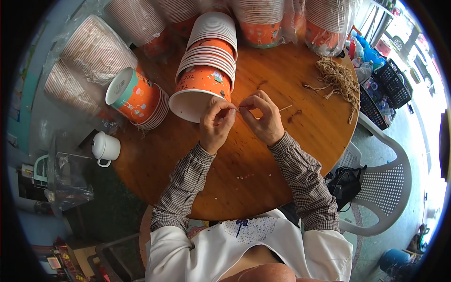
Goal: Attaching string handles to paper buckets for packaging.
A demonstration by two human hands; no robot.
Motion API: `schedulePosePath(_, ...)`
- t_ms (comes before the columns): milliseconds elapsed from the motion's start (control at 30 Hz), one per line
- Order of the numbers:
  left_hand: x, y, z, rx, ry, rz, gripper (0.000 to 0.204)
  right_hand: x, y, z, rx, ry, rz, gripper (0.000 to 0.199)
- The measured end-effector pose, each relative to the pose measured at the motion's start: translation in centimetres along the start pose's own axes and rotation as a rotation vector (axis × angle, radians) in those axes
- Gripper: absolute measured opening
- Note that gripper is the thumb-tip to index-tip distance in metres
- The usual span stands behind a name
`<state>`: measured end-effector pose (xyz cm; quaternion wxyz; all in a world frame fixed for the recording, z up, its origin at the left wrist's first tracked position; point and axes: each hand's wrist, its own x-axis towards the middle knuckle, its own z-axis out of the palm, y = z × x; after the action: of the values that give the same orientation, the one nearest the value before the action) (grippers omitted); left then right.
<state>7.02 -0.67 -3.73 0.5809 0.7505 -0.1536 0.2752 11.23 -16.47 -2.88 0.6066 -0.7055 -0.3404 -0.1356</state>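
Both hands are hovering close together over the round wooden bench, fingertips nearly meeting. The left hand is keeping thumb and index finger pinched together, and the right hand is doing the same just beside it. They're both clamping on what's looking like a thin strand, which is running across the tiny gap between them, though it's too fine to make out properly. A skinny tan piece is poking out past the right hand; I can't tell if it's connected to the strand.

Right behind the left hand, a stack of orange paper tubs is lying on its side, open mouth facing the person. The hand is covering part of that rim, and I can't tell if it's touching. A shorter tub stack is leaning over to the left, and plastic-wrapped tub stacks are crowding the far edge. A white lidded pot is sitting at the left edge.

Over on the right, a messy bundle of tan string is spreading near the edge. Small pale and pinkish bits are lying scattered between the forearms. A plastic chair is standing off to the right, with a black bag resting on it.
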Motion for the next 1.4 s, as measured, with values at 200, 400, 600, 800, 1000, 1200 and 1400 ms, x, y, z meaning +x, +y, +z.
schedulePosePath(200,0.0,-0.1,-0.6,-0.251,-0.064,-0.215,0.008,-0.2,-0.1,0.5,0.026,0.033,-0.012,0.011)
schedulePosePath(400,0.4,1.2,-0.5,-0.402,-0.063,-0.412,0.019,-0.7,1.8,1.5,0.338,0.008,0.254,0.010)
schedulePosePath(600,0.3,1.3,-0.5,-0.379,-0.047,-0.436,0.021,-0.4,1.2,1.1,0.219,-0.002,0.192,0.012)
schedulePosePath(800,0.2,1.6,0.2,-0.393,0.069,-0.442,0.020,-0.7,0.9,1.0,0.207,-0.015,0.155,0.020)
schedulePosePath(1000,0.0,0.9,-0.1,-0.406,0.027,-0.450,0.019,-0.2,-0.1,0.6,0.039,0.024,-0.048,0.014)
schedulePosePath(1200,-0.2,0.8,0.2,-0.359,0.031,-0.426,0.017,-0.3,0.5,0.5,-0.015,0.089,0.031,0.012)
schedulePosePath(1400,-0.5,-0.3,0.4,-0.304,0.091,-0.362,0.014,-0.3,0.9,0.4,0.010,0.148,0.133,0.010)
